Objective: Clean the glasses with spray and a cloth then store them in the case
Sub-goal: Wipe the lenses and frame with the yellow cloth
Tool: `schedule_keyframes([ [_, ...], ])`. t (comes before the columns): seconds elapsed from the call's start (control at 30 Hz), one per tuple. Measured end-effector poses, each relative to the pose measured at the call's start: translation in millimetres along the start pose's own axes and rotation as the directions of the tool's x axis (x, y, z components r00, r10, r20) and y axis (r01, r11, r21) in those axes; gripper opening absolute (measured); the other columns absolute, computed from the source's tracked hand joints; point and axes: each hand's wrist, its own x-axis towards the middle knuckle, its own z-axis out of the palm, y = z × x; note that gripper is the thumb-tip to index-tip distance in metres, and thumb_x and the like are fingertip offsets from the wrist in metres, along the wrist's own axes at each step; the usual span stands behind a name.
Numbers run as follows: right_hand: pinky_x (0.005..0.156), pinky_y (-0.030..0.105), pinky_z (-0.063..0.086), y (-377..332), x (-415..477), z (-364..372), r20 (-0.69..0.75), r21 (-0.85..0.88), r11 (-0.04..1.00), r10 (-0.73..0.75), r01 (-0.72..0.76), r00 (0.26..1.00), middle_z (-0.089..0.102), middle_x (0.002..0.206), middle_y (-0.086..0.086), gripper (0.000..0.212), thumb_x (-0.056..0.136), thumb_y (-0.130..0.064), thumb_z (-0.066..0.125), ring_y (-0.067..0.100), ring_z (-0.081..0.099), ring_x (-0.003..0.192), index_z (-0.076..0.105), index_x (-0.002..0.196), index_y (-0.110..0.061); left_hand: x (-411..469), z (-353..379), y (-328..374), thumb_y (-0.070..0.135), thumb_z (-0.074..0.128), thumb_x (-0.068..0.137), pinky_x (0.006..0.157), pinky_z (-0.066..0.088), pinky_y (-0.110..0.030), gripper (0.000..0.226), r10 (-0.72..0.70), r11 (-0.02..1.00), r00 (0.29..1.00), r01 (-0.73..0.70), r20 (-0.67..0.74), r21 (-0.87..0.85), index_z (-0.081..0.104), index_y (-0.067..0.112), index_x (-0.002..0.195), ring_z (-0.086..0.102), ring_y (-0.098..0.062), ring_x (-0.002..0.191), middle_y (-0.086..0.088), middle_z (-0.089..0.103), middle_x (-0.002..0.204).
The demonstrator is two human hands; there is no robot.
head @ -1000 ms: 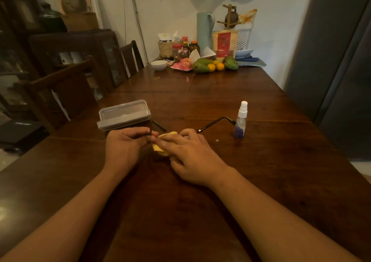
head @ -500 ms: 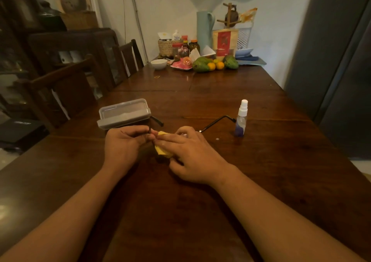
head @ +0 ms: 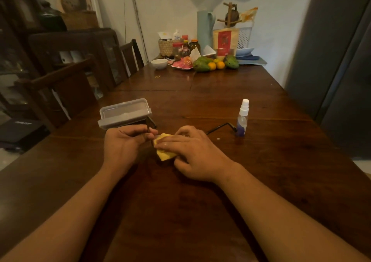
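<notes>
Dark-framed glasses [head: 219,127] lie between my hands on the wooden table [head: 180,211]; one temple arm sticks out to the right toward the spray bottle, and the lenses are hidden. My left hand [head: 122,144] pinches the frame's left end. My right hand [head: 192,153] presses a folded yellow cloth [head: 163,153] onto the glasses. A small clear spray bottle [head: 242,118] with a white cap stands upright to the right. The translucent plastic case [head: 124,113], lid closed, sits just behind my left hand.
Fruit [head: 212,64], jars, a basket and a white bowl [head: 159,63] crowd the table's far end. Dark wooden chairs [head: 66,89] line the left side. A grey door or cabinet [head: 341,61] stands beyond the table's right edge.
My right hand has slid the yellow cloth slightly toward me and right along the glasses. The left hand keeps its pinch on the frame.
</notes>
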Motion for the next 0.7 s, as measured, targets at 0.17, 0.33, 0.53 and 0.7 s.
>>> schedule_keyframes([
  [0.17, 0.102, 0.044, 0.028, 0, 1, 2, -0.042, -0.124, 0.989, 0.076, -0.080, 0.996, 0.042, 0.151, -0.016, 0.060, 0.089, -0.033, 0.051, 0.016, 0.026, 0.129, 0.039, 0.148, -0.038, 0, 3, 0, 0.000, 0.071, 0.081, 0.071, 0.053, -0.011, 0.015, -0.029, 1.000, 1.000, 0.029, -0.003, 0.011, 0.076, 0.014, 0.085, 0.072, -0.004, 0.085, 0.013, 0.077, 0.084],
  [0.33, 0.094, 0.037, 0.027, -5, 3, 5, 0.019, -0.048, 0.999, -0.008, 0.009, 1.000, 0.037, 0.155, -0.018, 0.062, 0.090, -0.029, 0.052, 0.017, 0.029, 0.127, 0.037, 0.149, -0.039, -1, 3, 2, -0.002, 0.070, 0.082, 0.074, 0.054, -0.014, 0.020, -0.013, 0.999, 1.000, 0.013, -0.011, 0.037, 0.076, 0.016, 0.082, 0.072, -0.004, 0.085, 0.013, 0.077, 0.083],
  [0.53, 0.097, 0.042, 0.030, 0, 1, -5, -0.067, -0.200, 0.975, 0.082, -0.094, 0.994, 0.056, 0.137, -0.019, 0.044, 0.089, -0.034, 0.058, 0.016, 0.033, 0.127, 0.058, 0.132, -0.040, -1, 4, 5, -0.003, 0.069, 0.082, 0.074, 0.055, -0.015, 0.019, -0.056, 0.996, 0.997, 0.061, -0.062, 0.069, 0.075, 0.015, 0.084, 0.071, -0.002, 0.086, 0.012, 0.076, 0.080],
  [0.7, 0.103, 0.050, 0.025, -11, 4, -1, -0.073, -0.271, 0.955, 0.105, -0.121, 0.992, 0.046, 0.150, -0.013, 0.054, 0.091, -0.034, 0.055, 0.023, 0.026, 0.137, 0.046, 0.144, -0.034, -1, 7, 9, -0.004, 0.070, 0.080, 0.069, 0.052, -0.008, 0.014, -0.065, 0.996, 0.996, 0.068, -0.053, 0.054, 0.074, 0.001, 0.093, 0.071, 0.002, 0.081, 0.002, 0.074, 0.086],
])
